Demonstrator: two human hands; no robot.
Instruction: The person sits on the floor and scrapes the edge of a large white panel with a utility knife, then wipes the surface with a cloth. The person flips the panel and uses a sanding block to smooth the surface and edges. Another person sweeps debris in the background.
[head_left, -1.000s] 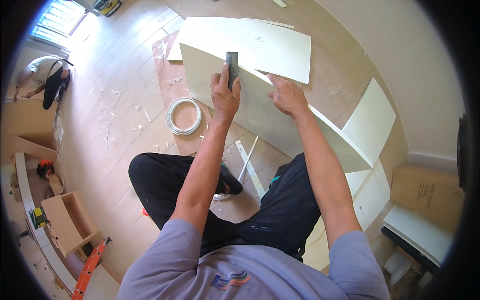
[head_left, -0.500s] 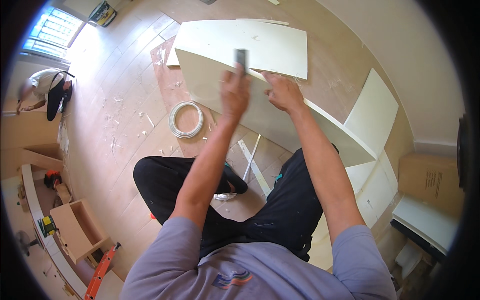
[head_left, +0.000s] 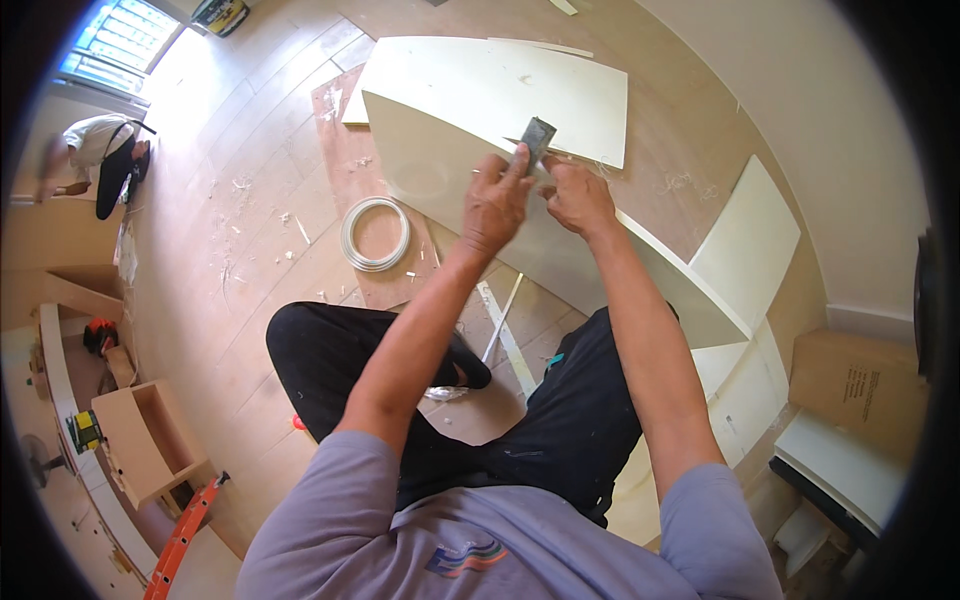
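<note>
A white board stands on its long edge before my knees, slanting from the far left to the near right. My left hand grips a dark grey rectangular block, which is tilted at the board's top edge. Close beside it, my right hand has its fingers bent over that same edge and grips the board. The fingertips of the right hand are partly hidden. Behind the board, a white panel lies flat on the floor.
A coil of white edging strip lies left of the board, among scattered shavings. Another white panel and a cardboard box are at the right. At left are a wooden drawer box, an orange ladder and a bending person.
My left hand and the dark block have moved right along the board's edge, closer to my right hand. The right hand's fingers are more bent. The person at left has shifted an arm.
</note>
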